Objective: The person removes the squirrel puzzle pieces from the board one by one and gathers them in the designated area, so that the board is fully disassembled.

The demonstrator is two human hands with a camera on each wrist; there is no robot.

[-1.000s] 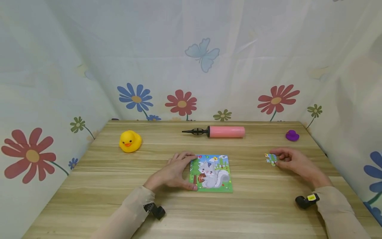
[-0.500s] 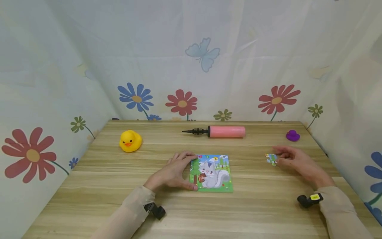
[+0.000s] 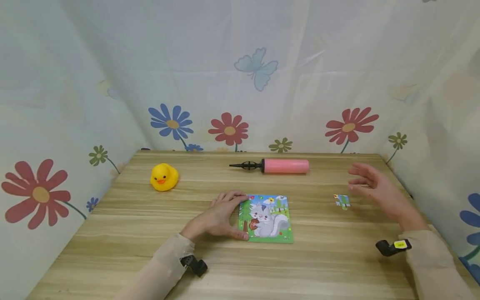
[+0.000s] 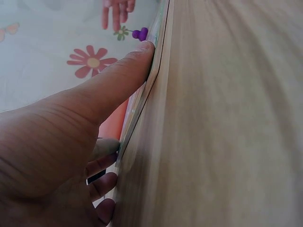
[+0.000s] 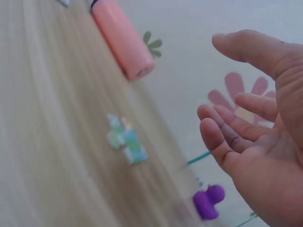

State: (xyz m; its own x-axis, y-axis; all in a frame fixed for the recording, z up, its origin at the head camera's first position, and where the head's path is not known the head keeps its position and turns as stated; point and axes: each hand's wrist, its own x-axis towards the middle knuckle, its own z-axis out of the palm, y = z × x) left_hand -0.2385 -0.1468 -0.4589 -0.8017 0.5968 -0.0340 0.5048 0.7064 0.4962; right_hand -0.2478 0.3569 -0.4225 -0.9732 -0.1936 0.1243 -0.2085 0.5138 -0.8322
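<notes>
A square squirrel picture board (image 3: pixel 268 218) lies flat mid-table. My left hand (image 3: pixel 221 214) rests along its left side, thumb on the near corner and fingertips at the far corner. In the left wrist view the straight thumb (image 4: pixel 118 71) lies on the board's edge. To the right, a small cluster of jigsaw pieces (image 3: pixel 342 201) with a tree print lies on the table. Above and right of it my right hand (image 3: pixel 378 191) is raised, holding nothing. In the right wrist view its fingers are loosely bent, apart from the jigsaw pieces (image 5: pixel 127 142).
A yellow rubber duck (image 3: pixel 164 177) sits at the back left. A pink hand pump (image 3: pixel 285 166) with a black nozzle lies near the back edge. The purple duck (image 5: pixel 208 202), hidden in the head view, shows in the right wrist view. Flowered curtains surround the wooden table (image 3: pixel 150 221).
My right hand has let go of the jigsaw pieces and moved up and right, now covering the purple duck in the head view. The left hand and board stay in place.
</notes>
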